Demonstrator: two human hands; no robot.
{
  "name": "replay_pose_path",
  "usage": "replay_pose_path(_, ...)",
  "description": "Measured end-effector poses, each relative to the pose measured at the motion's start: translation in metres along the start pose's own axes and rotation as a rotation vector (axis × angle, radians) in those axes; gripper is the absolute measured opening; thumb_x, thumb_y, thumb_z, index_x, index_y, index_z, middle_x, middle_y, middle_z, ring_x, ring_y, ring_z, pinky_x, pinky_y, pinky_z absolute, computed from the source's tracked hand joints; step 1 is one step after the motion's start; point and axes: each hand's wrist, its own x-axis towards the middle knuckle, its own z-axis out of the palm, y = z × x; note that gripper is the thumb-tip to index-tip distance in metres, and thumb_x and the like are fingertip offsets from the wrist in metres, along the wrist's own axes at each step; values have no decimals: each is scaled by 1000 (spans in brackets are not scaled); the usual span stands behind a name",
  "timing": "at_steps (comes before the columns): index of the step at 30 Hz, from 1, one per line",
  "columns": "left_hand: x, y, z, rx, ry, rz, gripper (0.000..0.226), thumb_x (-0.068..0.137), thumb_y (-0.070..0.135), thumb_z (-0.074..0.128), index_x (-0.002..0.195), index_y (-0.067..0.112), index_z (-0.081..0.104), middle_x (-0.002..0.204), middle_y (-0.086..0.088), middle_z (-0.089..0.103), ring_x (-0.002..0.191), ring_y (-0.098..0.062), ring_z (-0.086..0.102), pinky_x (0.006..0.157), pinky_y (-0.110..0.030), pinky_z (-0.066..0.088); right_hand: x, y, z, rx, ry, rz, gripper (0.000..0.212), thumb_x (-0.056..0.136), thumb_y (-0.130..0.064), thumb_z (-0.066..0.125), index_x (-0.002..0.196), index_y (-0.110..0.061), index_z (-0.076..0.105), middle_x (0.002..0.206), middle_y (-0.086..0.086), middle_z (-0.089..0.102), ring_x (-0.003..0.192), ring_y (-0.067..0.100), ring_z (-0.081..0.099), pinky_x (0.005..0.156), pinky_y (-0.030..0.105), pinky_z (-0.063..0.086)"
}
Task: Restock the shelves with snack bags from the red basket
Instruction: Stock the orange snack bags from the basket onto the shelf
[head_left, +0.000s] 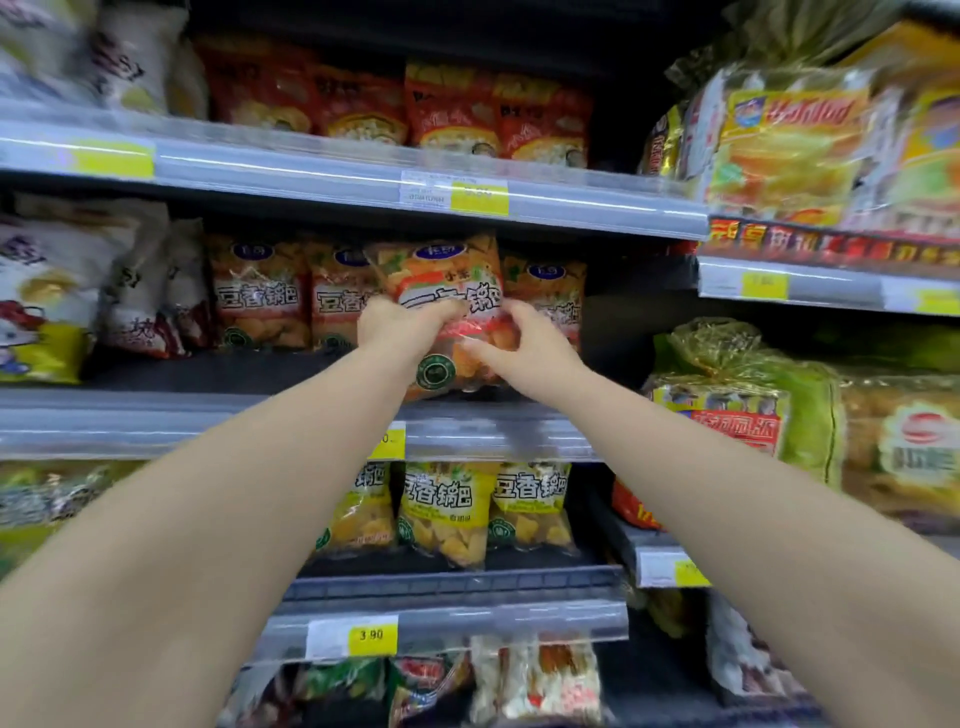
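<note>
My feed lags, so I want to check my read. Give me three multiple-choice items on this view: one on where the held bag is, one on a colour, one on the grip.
1. Where is the held bag?
A) in a basket
B) in front of the orange bags on the middle shelf
C) on the floor

2. What colour are the lower bags, one shelf down?
A) yellow
B) blue
C) black

3. What holds the held bag?
A) one hand alone
B) nothing, it lies free
C) left hand and right hand together

Answers:
1 B: it stands upright before the orange row, its foot at the shelf edge.
2 A: their wrappers are plainly yellow.
3 C: fingers of both hands grip its lower half.
</note>
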Motion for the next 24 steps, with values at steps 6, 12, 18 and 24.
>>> replay_pose_path(6, -34, 11, -13, -3, -49, 25, 73, 57, 42, 86, 116, 12, 56, 111, -8, 64, 96, -29, 65, 84, -44, 55, -31, -24, -3, -131, -34, 42, 113, 61, -75, 66, 149, -22, 19, 150, 7, 31, 135, 29, 32, 106, 50, 35)
replay_pose_path(12, -35, 20, -25, -222, -274, -37, 26, 83, 27, 65, 105, 13, 63, 104, -11, 71, 89, -25, 69, 81, -45, 57, -25, -42, 17, -129, 125, 192, 101, 66, -68, 69, 139, -15, 24, 137, 12, 39, 122, 33, 43, 96, 50, 43)
replay_pose_path(18, -1, -1, -52, 64, -311, 130, 18, 93, 23, 48, 101, 18, 64, 108, -2, 65, 106, -20, 58, 82, -31, 46, 5, -24, 32, -22, 111, 250, 74, 70, -60, 71, 119, -16, 37, 116, 5, 58, 104, 29, 59, 80, 39, 50)
replay_pose_path(24, 32, -58, -96, 1265, -414, 328, 64, 93, 66, 20, 142, 29, 42, 146, -3, 44, 131, -28, 42, 104, -40, 35, 60, -22, 52, -162, 77, 307, 95, 72, -66, 65, 136, -10, 26, 131, 12, 50, 113, 34, 54, 72, 35, 40)
